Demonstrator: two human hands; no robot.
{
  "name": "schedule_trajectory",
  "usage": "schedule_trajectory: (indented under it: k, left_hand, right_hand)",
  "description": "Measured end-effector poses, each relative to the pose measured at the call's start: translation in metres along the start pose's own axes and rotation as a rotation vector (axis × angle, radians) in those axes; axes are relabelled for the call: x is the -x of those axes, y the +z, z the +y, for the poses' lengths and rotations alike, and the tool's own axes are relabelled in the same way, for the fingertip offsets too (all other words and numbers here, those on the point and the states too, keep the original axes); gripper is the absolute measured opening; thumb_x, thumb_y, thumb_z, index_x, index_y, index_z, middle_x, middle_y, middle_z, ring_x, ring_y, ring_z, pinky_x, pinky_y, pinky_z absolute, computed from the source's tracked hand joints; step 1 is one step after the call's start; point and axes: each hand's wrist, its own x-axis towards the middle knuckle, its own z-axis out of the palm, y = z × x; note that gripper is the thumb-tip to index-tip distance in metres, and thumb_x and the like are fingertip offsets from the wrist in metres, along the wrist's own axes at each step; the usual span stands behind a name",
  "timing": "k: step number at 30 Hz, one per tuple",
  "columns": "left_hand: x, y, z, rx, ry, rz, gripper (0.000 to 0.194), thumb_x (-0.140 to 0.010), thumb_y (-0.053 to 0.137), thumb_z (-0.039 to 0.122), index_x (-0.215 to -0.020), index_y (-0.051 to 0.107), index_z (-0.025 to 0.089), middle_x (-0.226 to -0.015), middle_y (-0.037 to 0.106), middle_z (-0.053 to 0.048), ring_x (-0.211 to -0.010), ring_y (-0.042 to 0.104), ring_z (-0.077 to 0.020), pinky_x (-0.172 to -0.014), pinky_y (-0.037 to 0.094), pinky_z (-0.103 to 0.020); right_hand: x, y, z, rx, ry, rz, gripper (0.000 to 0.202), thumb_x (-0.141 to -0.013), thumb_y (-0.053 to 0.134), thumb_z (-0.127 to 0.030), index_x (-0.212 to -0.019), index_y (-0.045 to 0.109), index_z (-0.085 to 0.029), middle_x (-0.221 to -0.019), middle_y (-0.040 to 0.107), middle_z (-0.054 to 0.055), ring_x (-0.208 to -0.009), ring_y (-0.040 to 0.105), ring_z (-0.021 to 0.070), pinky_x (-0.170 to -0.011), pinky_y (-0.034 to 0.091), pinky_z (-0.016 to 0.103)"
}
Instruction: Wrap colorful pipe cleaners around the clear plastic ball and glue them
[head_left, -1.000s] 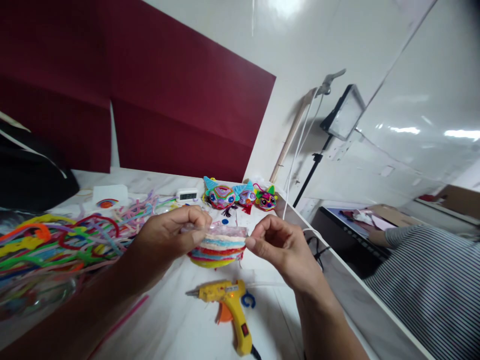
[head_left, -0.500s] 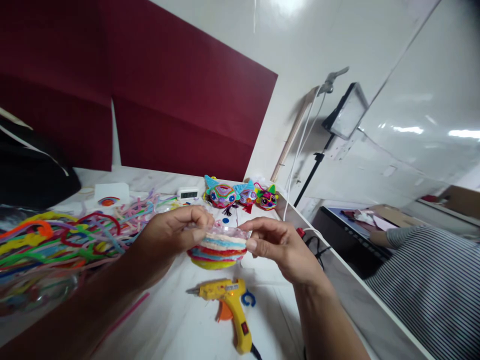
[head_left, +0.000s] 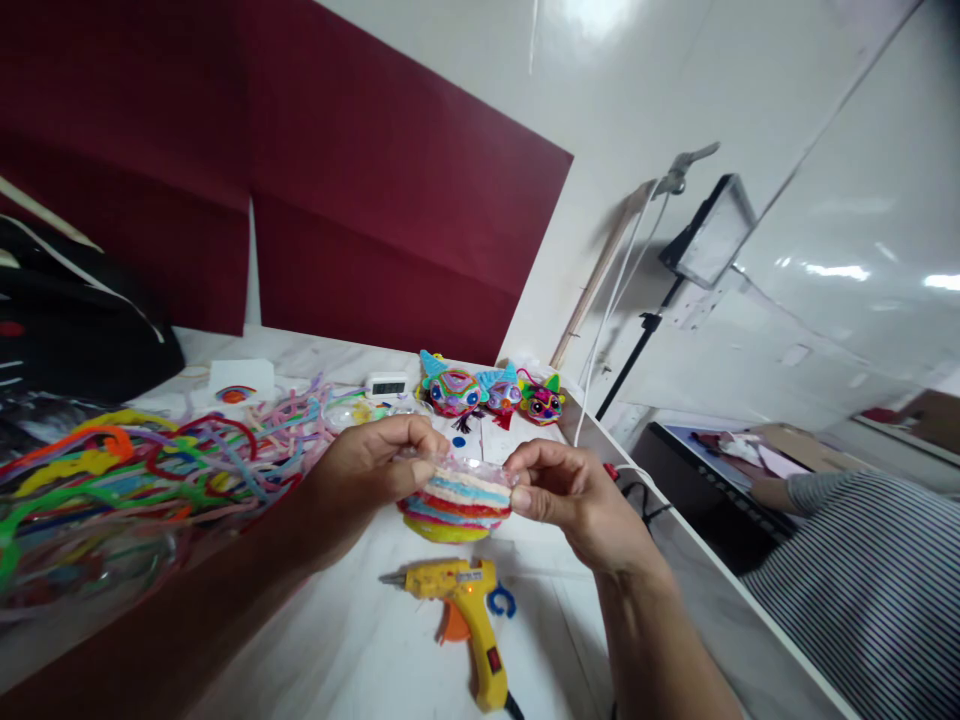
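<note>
A rounded piece striped in yellow, red, blue and cream (head_left: 456, 505), with a clear plastic upper edge, hangs between my two hands above the table. My left hand (head_left: 382, 465) pinches its left upper edge between thumb and fingers. On the right, my right hand (head_left: 559, 490) grips the other end with thumb and index finger. Just below the piece lies a yellow glue gun (head_left: 469, 600) with an orange trigger, its nozzle to the left. A curled blue pipe cleaner (head_left: 502, 600) rests beside the gun.
Tangled pipe cleaners (head_left: 187, 460) cover the table's left side. Behind my hands stand a small white digital clock (head_left: 386, 384) and several decorated heads (head_left: 454, 392). A lamp on a black stand (head_left: 637, 345) is at right. A person in a striped top (head_left: 870, 570) is at far right.
The view has shifted slightly, so most things appear a little further right. Both hands still hold the striped piece in nearly the same way.
</note>
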Motion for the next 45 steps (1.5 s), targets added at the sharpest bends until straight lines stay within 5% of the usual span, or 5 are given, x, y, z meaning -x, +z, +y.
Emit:
schedule_trajectory:
  k: [25,38,45]
  left_hand:
    - [-0.0011,0.0045,0.0065,0.003,-0.113,0.013,0.014,-0.068,0.061,0.031,-0.069,0.057,0.017,-0.069,0.051,0.001,-0.065,0.048,-0.0146,-0.06,0.037,-0.026]
    - [-0.0031,0.0006,0.0016,-0.012,-0.156,0.011,0.015,-0.067,0.064,0.03,-0.074,0.065,0.017,-0.078,0.067,-0.005,-0.08,0.063,-0.0242,-0.071,0.05,-0.034]
    - [-0.0015,0.0,0.0011,0.007,-0.094,0.013,0.01,-0.069,0.064,0.025,-0.066,0.065,0.016,-0.073,0.06,-0.003,-0.08,0.059,-0.0212,-0.072,0.045,-0.031]
  right_hand:
    - [-0.0022,-0.0052,0.0013,0.013,0.028,-0.011,0.021,-0.066,0.087,-0.026,-0.081,0.073,-0.018,-0.063,0.062,-0.002,-0.057,0.052,0.0082,-0.057,0.043,0.02]
    - [-0.0023,-0.0066,0.0013,0.021,0.03,0.009,0.023,-0.065,0.088,-0.027,-0.08,0.073,-0.018,-0.061,0.062,-0.002,-0.056,0.049,0.0079,-0.055,0.041,0.019]
    - [-0.002,-0.0075,0.0014,0.048,0.031,0.005,0.023,-0.065,0.088,-0.028,-0.079,0.073,-0.017,-0.061,0.062,-0.002,-0.056,0.05,0.0088,-0.054,0.04,0.02]
